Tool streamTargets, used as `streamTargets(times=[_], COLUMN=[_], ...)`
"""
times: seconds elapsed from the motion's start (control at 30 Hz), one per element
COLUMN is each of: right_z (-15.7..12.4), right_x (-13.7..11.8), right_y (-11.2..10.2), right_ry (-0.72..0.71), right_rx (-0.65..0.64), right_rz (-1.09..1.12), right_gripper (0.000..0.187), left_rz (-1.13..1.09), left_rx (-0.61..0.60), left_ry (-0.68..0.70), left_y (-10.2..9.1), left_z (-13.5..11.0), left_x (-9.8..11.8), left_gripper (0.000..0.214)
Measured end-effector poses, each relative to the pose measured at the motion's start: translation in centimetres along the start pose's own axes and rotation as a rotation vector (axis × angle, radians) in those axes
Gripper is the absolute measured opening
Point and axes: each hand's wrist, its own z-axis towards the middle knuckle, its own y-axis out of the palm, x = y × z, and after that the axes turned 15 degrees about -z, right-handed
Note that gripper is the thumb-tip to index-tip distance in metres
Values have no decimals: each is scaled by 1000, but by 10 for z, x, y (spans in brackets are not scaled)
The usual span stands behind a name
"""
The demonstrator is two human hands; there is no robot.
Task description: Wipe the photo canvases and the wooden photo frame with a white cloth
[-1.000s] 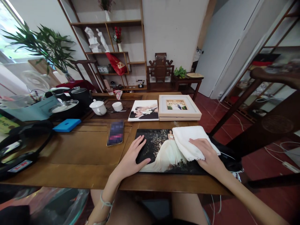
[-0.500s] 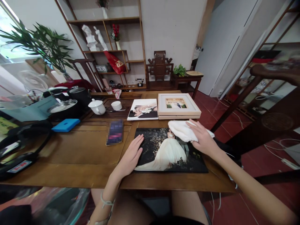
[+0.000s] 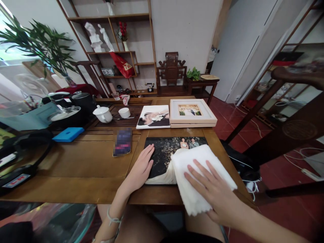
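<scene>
A dark wedding photo panel (image 3: 162,162) lies flat on the wooden table, showing a couple and a long white gown. My left hand (image 3: 140,168) rests flat on its left edge, fingers stretched out and holding nothing. Over the panel's right part, my right hand (image 3: 212,189) has a white cloth (image 3: 192,162), its fingers spread across the top and its thumb low at the cloth's edge. The cloth covers the panel's lower right, and its near corner hangs past the table's front edge.
Behind the panel are a smaller photo print (image 3: 153,117) and a pale picture frame (image 3: 193,113). To the left lie a phone-like item (image 3: 123,141), a blue box (image 3: 68,134) and headphones (image 3: 37,158). A white lidded cup (image 3: 102,114) stands farther back. A wooden chair (image 3: 286,128) is at right.
My right hand has come down and nearer from the panel's upper right, and the bunched cloth is now spread out. The couple's upper bodies are uncovered. My left hand stays in place.
</scene>
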Motion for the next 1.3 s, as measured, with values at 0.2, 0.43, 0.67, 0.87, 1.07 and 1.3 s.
streamTargets(times=[0.2,0.43,0.67,0.87,1.07,1.3], right_z=[47,64,18,39,44,26], right_x=[51,56,-2,55,47,-16], right_y=[13,25,2,16,21,0], right_ry=[206,225,-37,211,247,-16], right_rx=[-40,52,-5,40,103,-14], right_rz=[-3,-101,0,18,-40,25], right_gripper=[73,62,86,66,71,85], left_rz=[-12,-52,-90,-65,-62,-70], left_rx=[-17,18,128,132,122,107], left_ry=[10,-5,-28,-17,-24,-26], left_y=[-1,1,2,1,1,2], left_z=[-1,-2,4,5,4,4], left_x=[0,-1,-5,-2,-2,-5], left_gripper=[47,46,40,39,41,42])
